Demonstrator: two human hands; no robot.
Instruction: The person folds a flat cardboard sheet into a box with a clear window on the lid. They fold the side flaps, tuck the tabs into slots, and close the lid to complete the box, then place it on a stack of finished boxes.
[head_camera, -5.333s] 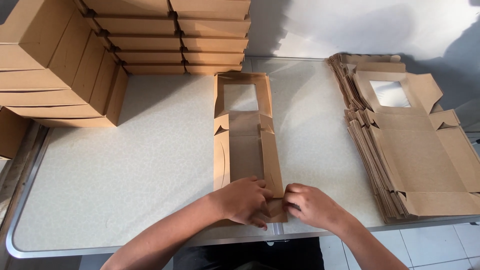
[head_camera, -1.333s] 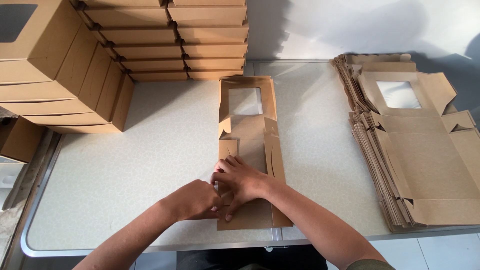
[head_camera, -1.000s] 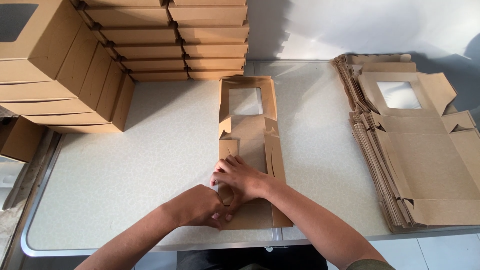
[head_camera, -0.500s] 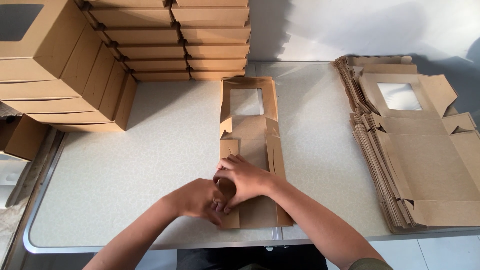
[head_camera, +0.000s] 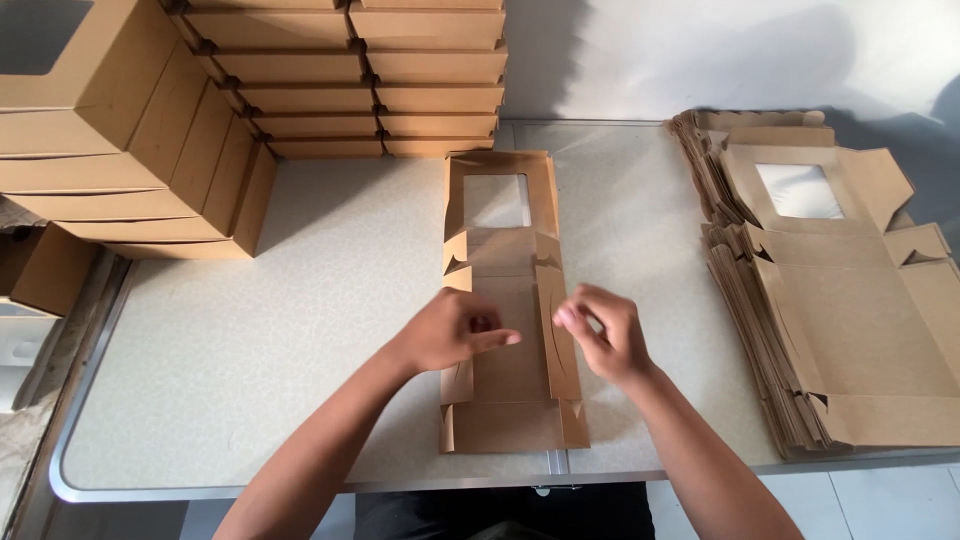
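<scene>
Lifting off the flat box blank (head_camera: 510, 330) mid-table, both hands have parted: left hand (head_camera: 450, 330) loosely curled, right hand (head_camera: 605, 335) fingers pinched together, holding nothing; side flaps now folded inward.

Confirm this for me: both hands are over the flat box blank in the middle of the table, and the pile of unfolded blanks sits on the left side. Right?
Not quite. The pile of unfolded blanks sits on the right side of the table; the left side holds stacked folded boxes. The head view shows this. Both the left hand and right hand are over the flat box blank.
</scene>
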